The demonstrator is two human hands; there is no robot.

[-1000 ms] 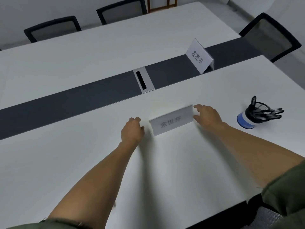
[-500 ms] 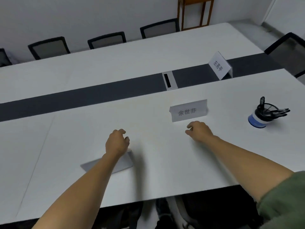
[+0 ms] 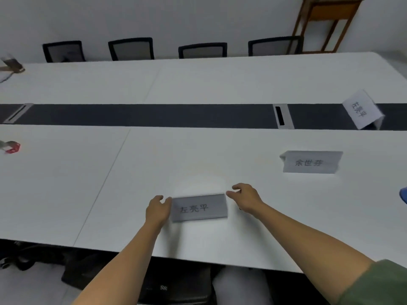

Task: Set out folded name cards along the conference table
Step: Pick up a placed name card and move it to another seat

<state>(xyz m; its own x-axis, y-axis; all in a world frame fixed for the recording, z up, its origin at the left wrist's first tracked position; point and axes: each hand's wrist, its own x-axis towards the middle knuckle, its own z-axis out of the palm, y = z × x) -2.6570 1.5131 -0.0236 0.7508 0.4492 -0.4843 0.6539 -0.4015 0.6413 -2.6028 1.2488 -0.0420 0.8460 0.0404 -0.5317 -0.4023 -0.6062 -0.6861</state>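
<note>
Found one name card (image 3: 199, 207) standing upright near the front edge of the table (image 3: 198, 84), printed face toward the camera. Noted the left hand (image 3: 157, 211) at its left end, thumb and fingers curled onto that end and holding it. Noted the right hand (image 3: 245, 198) at the top right corner, fingers loosely curled, tips just at the corner; cannot tell grip from mere touch. Recorded a second card (image 3: 311, 162) upright further right, well apart from both hands. Recorded a third card (image 3: 362, 109) on the dark strip (image 3: 154, 115) down the table's middle, toward the right edge, just beside a cable hatch (image 3: 283, 116). Logged a red object (image 3: 12, 147) at the left edge, blurred. Logged four chairs (image 3: 131, 48) along the far edge.
</note>
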